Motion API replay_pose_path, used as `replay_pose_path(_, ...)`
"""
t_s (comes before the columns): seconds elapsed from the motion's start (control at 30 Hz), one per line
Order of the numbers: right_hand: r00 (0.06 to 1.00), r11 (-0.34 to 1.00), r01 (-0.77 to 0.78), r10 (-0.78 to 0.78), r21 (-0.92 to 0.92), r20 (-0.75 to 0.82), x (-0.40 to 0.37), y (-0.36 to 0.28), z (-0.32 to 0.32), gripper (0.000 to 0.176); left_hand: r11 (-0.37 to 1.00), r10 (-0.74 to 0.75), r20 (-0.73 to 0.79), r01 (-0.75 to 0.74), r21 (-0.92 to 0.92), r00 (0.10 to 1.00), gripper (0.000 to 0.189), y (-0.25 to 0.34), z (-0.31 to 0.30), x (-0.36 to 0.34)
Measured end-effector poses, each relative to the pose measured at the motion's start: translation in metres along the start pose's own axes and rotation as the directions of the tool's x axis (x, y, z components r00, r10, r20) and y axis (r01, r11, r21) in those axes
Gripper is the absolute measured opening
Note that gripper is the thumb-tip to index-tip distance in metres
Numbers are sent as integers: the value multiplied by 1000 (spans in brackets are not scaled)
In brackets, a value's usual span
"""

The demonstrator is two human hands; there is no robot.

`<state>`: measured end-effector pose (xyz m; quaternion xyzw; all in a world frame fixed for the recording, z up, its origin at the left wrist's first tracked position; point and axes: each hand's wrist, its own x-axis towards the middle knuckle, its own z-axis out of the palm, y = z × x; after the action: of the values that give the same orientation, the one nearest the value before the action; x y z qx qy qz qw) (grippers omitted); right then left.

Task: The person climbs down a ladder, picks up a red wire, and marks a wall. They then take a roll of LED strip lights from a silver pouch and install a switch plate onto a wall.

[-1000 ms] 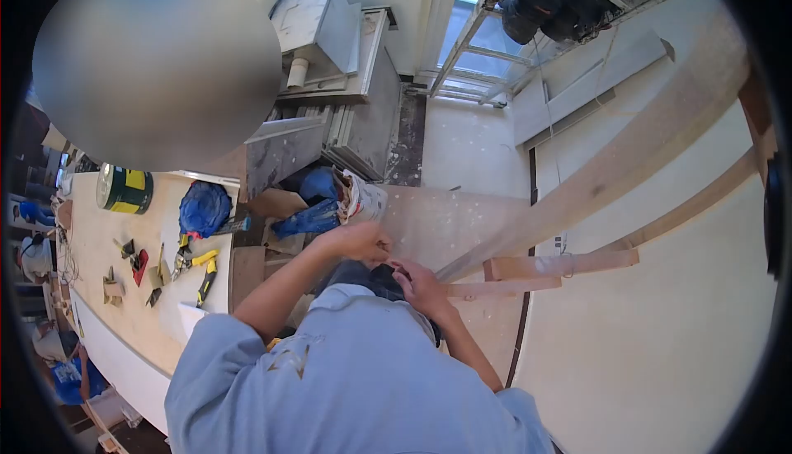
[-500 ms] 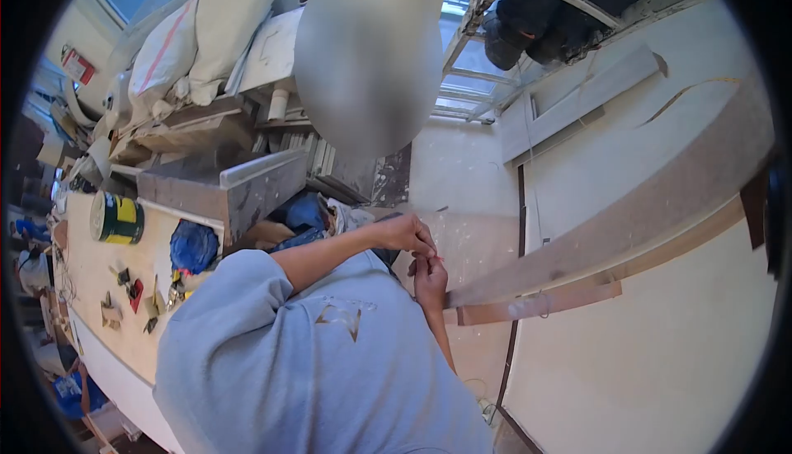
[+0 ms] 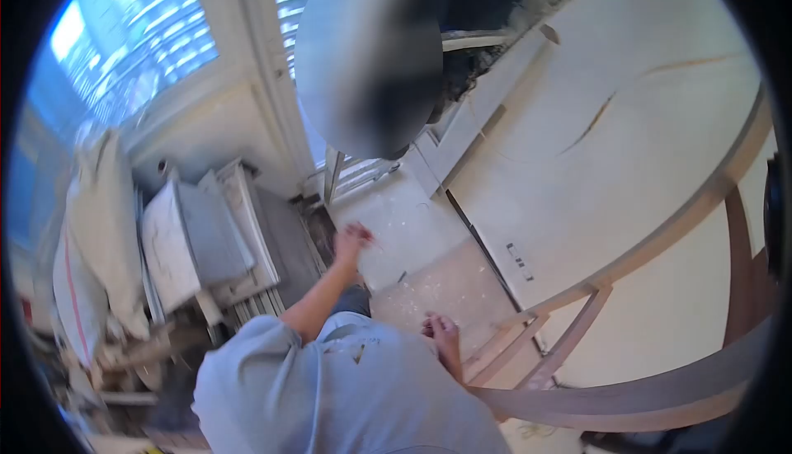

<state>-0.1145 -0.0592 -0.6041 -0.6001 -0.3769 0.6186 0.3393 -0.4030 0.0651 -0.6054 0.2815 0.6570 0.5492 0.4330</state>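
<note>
My left hand (image 3: 353,239) is stretched forward over the dusty floor (image 3: 412,231), blurred by motion, its fingers apart and nothing visible in them. My right hand (image 3: 443,334) hangs low beside my light blue shirt (image 3: 346,396), close to the near end of a wooden frame of thin battens (image 3: 569,330). Its fingers point down, and whether they hold anything is unclear. The two hands are well apart.
A large pale curved panel (image 3: 594,141) with a wooden rim leans at the right. A dark curved board (image 3: 643,396) crosses the bottom right. Grey and white metal boxes (image 3: 206,239) and white sacks (image 3: 99,223) pile up at the left under a window (image 3: 140,33).
The view has swung away from the workbench with tools toward the window. My hands, pressed together at chest height before, have separated: the left reached forward, the right dropped.
</note>
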Motion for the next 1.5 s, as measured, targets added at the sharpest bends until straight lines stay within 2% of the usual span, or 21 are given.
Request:
replay_pose_path(0.03,1000,1000,-3,4,22,-31,15,-2,4,29,942,75,-149,-118,-313,986,30,18,-16,45)
replay_pose_path(0.07,998,999,-20,23,41,-60,27,3,6,31,924,30,-223,-112,-365,974,34,49,-35,83)
replay_pose_path(0.1,996,998,-13,18,55,-86,39,8,9,31,883,137,-297,-252,-396,945,33,56,-49,139)
replay_pose_path(0.17,993,999,-12,18,53,-112,71,3,19,30,866,376,-243,-432,-252,894,31,94,-72,207)
replay_pose_path(0.23,994,999,-32,28,-40,-110,92,-4,36,28,794,462,-162,-488,-363,872,31,134,-67,226)
replay_pose_path(0.3,998,996,-5,-1,-91,-66,120,-12,47,28,837,467,66,-417,-354,882,27,128,-68,260)
replay_pose_path(0.43,999,999,-21,19,-39,-46,170,-29,60,30,841,429,142,-337,-424,892,22,114,-53,265)
replay_pose_path(0.47,998,999,-12,9,-42,-55,181,-38,62,30,778,356,201,-170,-605,913,23,112,-55,260)
replay_pose_path(0.67,998,988,44,-36,-150,51,270,-39,67,30,753,412,56,-305,-583,909,20,107,-49,243)
replay_pose_path(0.77,989,965,113,-86,-237,122,358,-14,69,29,670,489,-191,-506,-543,851,20,100,-34,240)
replay_pose_path(0.83,979,928,171,-121,-332,166,408,25,72,27,802,460,-229,-512,-307,858,26,122,-32,197)
replay_pose_path(0.9,955,844,284,-203,-456,218,466,41,69,25,770,548,-329,-617,-161,769,29,117,-28,198)
replay_pose_path(1.0,904,678,425,-283,-600,320,557,67,54,26,624,735,-432,-772,126,523,29,104,-26,211)
replay_pose_path(1.03,887,570,460,-274,-681,371,601,80,45,24,515,838,-404,-776,365,366,26,98,-29,217)
replay_pose_path(1.07,876,455,482,-245,-749,416,639,97,33,24,399,894,-223,-464,791,389,24,82,-49,240)
replay_pose_path(1.1,889,427,458,-243,-780,388,644,95,34,23,73,917,-35,-83,994,397,23,67,-68,262)
replay_pose_path(1.13,893,381,448,-238,-809,382,660,102,29,22,6,910,0,-13,1000,415,23,47,-82,280)
replay_pose_path(1.17,866,445,498,-289,-744,407,677,116,21,22,22,894,-6,-30,999,448,23,24,-89,291)
replay_pose_path(1.2,880,460,474,-285,-751,381,689,127,14,20,192,884,-115,-127,973,452,23,3,-100,300)
replay_pose_path(1.3,897,388,440,-229,-810,378,744,179,-17,21,469,818,-304,-260,844,489,23,-61,-119,309)
replay_pose_path(1.5,910,380,402,-272,-833,315,831,280,-52,21,654,690,-455,-217,725,563,23,-148,-153,325)
